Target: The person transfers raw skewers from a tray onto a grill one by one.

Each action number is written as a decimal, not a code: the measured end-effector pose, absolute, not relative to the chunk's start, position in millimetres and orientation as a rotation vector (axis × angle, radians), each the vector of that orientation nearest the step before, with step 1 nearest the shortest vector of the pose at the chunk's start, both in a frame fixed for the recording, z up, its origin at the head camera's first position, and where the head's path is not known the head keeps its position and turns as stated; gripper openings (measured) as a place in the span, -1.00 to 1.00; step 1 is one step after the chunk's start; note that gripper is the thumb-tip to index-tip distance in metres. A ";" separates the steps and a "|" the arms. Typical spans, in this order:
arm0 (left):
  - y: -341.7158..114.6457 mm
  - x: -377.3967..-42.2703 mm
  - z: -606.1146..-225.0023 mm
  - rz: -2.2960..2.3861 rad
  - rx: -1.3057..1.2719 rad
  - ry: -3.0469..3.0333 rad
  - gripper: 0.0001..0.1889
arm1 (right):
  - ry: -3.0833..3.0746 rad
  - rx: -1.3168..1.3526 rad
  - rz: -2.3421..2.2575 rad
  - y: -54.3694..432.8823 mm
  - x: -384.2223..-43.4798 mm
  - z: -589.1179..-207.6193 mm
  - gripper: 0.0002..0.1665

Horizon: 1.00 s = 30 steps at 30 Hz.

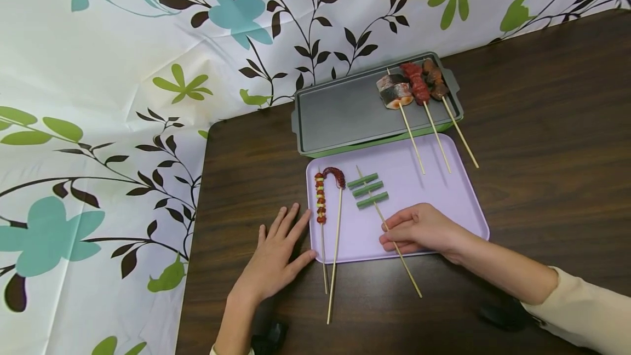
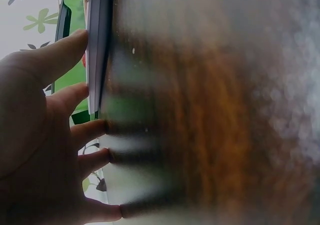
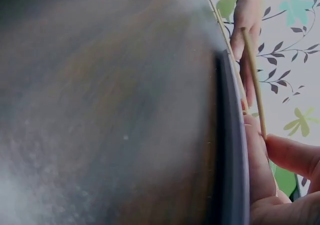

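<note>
Between thumb and fingers my right hand (image 1: 419,230) pinches the stick of a skewer with several green bean pieces (image 1: 371,190), over the lilac tray (image 1: 463,201). In the right wrist view the skewer's stick (image 3: 255,80) passes between thumb and fingers. My left hand (image 1: 273,256) lies with spread fingers on the table at the tray's left edge, thumb and a fingertip touching the rim, as the left wrist view shows too. Beside it on the tray lie a skewer of red and pale green pieces (image 1: 321,201) and a skewer with a curled dark red tentacle (image 1: 335,175).
Behind the tray stands a grey grill plate (image 1: 340,114) on a green base. On its right end lie a fish skewer (image 1: 394,92), a red meat skewer (image 1: 418,84) and a brown meat skewer (image 1: 435,78), their sticks jutting over the tray. A patterned curtain (image 1: 197,32) hangs behind the table.
</note>
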<state>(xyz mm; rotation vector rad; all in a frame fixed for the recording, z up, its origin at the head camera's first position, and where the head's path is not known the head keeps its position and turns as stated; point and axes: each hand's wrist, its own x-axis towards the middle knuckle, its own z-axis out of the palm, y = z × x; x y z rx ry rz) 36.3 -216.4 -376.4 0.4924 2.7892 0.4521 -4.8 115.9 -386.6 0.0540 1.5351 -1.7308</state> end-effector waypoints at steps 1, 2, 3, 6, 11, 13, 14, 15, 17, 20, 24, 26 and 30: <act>-216.4 36.1 -376.4 0.452 0.494 2.790 -0.23 | 1.526 0.042 -1.735 118.0 -4.5 -385.2 -0.56; -216.4 35.9 -376.4 0.451 0.495 2.792 -0.23 | 1.517 0.032 -1.740 120.0 -4.2 -383.2 -0.56; -216.5 35.6 -376.8 0.451 0.498 2.794 -0.22 | 1.508 0.018 -1.745 121.5 -3.9 -380.7 -0.55; -216.8 35.1 -377.0 0.447 0.501 2.797 -0.22 | 1.489 -0.027 -1.759 124.4 -3.0 -371.2 -0.55; -216.7 35.6 -377.2 0.444 0.504 2.798 -0.22 | 1.522 -0.122 -1.761 126.0 -5.8 -353.8 -0.55; -216.5 35.8 -377.3 0.444 0.504 2.800 -0.21 | 1.564 -0.154 -1.748 126.1 -10.3 -345.8 -0.54; -216.4 36.0 -377.2 0.445 0.504 2.799 -0.22 | 1.589 -0.162 -1.740 125.9 -13.6 -341.8 -0.54; -216.3 36.1 -377.2 0.446 0.504 2.799 -0.22 | 1.615 -0.168 -1.734 125.9 -17.4 -337.6 -0.53; -216.4 36.5 -376.7 0.449 0.502 2.798 -0.22 | 1.664 -0.169 -1.724 125.6 -27.0 -329.9 -0.53; -216.6 36.7 -376.8 0.449 0.504 2.798 -0.22 | 1.717 -0.147 -1.723 125.1 -44.6 -321.1 -0.53; -216.8 36.4 -377.5 0.444 0.506 2.798 -0.22 | 1.766 -0.130 -1.727 124.4 -70.4 -315.3 -0.53; -216.8 36.4 -377.2 0.443 0.504 2.797 -0.22 | 1.775 -0.123 -1.730 123.8 -82.9 -313.9 -0.52; -217.0 36.3 -376.3 0.442 0.498 2.792 -0.23 | 1.762 -0.075 -1.744 121.0 -104.7 -312.1 -0.49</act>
